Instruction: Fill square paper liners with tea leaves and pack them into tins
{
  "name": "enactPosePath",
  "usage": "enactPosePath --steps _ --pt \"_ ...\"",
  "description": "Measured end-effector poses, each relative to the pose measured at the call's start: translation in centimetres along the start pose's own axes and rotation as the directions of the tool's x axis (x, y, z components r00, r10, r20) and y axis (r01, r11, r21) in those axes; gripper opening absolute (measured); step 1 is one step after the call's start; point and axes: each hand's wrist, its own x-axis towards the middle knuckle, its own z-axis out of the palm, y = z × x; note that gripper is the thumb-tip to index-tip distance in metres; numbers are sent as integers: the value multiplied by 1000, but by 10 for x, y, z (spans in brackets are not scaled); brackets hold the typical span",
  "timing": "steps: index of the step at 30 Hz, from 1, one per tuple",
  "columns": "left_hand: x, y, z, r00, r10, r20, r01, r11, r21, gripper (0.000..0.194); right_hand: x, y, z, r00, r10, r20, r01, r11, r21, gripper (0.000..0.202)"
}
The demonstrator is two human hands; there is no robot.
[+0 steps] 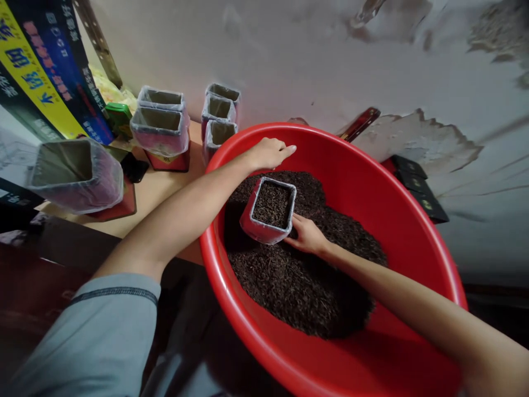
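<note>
A square red tin [248, 220] lined with a clear plastic bag stands in a large red basin [413, 220], filled near its rim with dark dry leaves, apparently loose tea [273, 205]. My right hand [308, 234] grips the tin at its right side, with some fingertips hidden behind the wall. Beyond the tin, my left hand [270, 153] hovers near the basin's far left rim, fingers stretched out and nothing seen in them. More of the dark leaves [297, 286] lie heaped across the basin floor.
Several bag-lined tins stand on the wooden table [152, 193], including a near tin [78, 176], a pair of tins [161, 127] and a row of tins [220, 113]. Printed boxes [45, 71] rise at the left. A peeling wall [289, 66] borders the basin behind.
</note>
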Motion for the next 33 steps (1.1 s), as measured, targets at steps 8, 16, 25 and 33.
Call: enactPosePath --steps 8,16,25,33 --pt "-2 0 -1 1000 27 10 -26 997 -72 44 -6 -2 -30 959 152 -238 -133 986 96 26" --pt "-1 2 2 999 17 52 -12 994 -104 48 -7 -36 -91 835 207 -510 -157 978 139 26" --pt "-8 4 3 998 -30 48 35 993 -117 57 36 -94 -94 900 -187 -394 156 982 -108 23" --pt "-8 -1 0 999 -37 24 40 991 -129 56 65 -97 -80 941 -315 -123 225 855 -468 28"
